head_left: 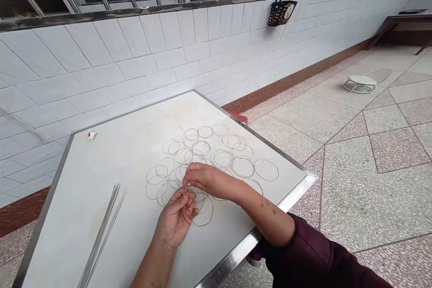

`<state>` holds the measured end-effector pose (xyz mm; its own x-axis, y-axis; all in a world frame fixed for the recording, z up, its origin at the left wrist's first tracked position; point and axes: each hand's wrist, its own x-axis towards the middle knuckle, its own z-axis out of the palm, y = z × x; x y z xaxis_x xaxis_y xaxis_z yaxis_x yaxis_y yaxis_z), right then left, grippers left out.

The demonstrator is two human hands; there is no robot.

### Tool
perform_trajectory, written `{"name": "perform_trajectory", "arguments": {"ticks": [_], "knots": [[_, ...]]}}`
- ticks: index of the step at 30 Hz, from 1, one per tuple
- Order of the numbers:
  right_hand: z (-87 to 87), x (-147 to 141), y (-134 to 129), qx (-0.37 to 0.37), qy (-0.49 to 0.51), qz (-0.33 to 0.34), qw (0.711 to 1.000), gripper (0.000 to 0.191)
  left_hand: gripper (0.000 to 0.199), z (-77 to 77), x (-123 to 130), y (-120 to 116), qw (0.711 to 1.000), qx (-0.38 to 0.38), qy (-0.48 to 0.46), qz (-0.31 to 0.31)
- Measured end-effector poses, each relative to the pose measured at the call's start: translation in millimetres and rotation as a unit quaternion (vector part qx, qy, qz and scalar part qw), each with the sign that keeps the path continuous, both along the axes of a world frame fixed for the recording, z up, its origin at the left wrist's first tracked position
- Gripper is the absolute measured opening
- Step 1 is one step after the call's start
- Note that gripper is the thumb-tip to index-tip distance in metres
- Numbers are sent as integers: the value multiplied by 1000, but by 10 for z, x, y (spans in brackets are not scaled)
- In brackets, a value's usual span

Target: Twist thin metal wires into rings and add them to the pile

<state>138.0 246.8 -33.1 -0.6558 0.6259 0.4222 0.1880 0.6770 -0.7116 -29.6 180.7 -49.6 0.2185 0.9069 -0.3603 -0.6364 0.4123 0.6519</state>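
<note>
A wire ring (203,225) is pinched between the fingertips of the left hand (176,219) and the right hand (203,177), which nearly meet. Beyond and around the grip, overlapping wire rings (243,167) are spread on the white table (135,153); straight wires (103,231) lie to its left.

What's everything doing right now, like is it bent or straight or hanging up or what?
Left hand: pinching, palm up.
Right hand: fingertips pinched together, meeting the left at a bit of wire.
Wire rings: bent round, spread out, many overlapping.
Long wires: straight, lying in a loose bundle.
Table: upright, close to the wall.
Bag: hanging below the window bars.
</note>
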Motion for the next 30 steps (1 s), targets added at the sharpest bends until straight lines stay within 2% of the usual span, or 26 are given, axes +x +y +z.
{"name": "perform_trajectory", "arguments": {"ticks": [2, 4, 7, 10, 12, 14, 17, 21, 25, 28, 30], "knots": [[-36, -40, 17, -29, 11, -17, 999, 15, 28, -34, -10, 6, 1000, 4, -3, 8], [-60, -81, 31, -96, 39, -45, 994, 12, 29, -58, -24, -6, 999, 12, -8, 30], [-79, -117, 40, -221, 91, -82, 968, 26, 29, -69, -46, -27, 997, 26, -18, 66], [-69, -130, 16, -292, 115, -67, 947, 40, 27, -62, -63, -37, 994, 38, -25, 94], [-48, -141, -13, -317, 115, -39, 941, 36, 26, -56, -75, -37, 993, 45, -26, 106], [-25, -156, -38, -328, 105, -29, 938, 26, 25, -52, -86, -36, 993, 47, -19, 109], [-11, -170, -53, -323, 84, -47, 942, 15, 25, -51, -94, -37, 994, 45, -6, 101], [-32, -185, -51, -301, 79, -70, 948, 12, 29, -47, -83, -45, 995, 36, 16, 89], [-64, -222, -52, -245, 85, -133, 957, 11, 30, -35, -63, -44, 996, 3, 31, 86], [-98, -220, -25, -292, 95, -123, 944, 14, 29, -29, -59, -42, 995, 2, 26, 95], [-125, -193, 7, -336, 112, -96, 930, 25, 29, -37, -66, -44, 995, 11, 13, 101]]}}
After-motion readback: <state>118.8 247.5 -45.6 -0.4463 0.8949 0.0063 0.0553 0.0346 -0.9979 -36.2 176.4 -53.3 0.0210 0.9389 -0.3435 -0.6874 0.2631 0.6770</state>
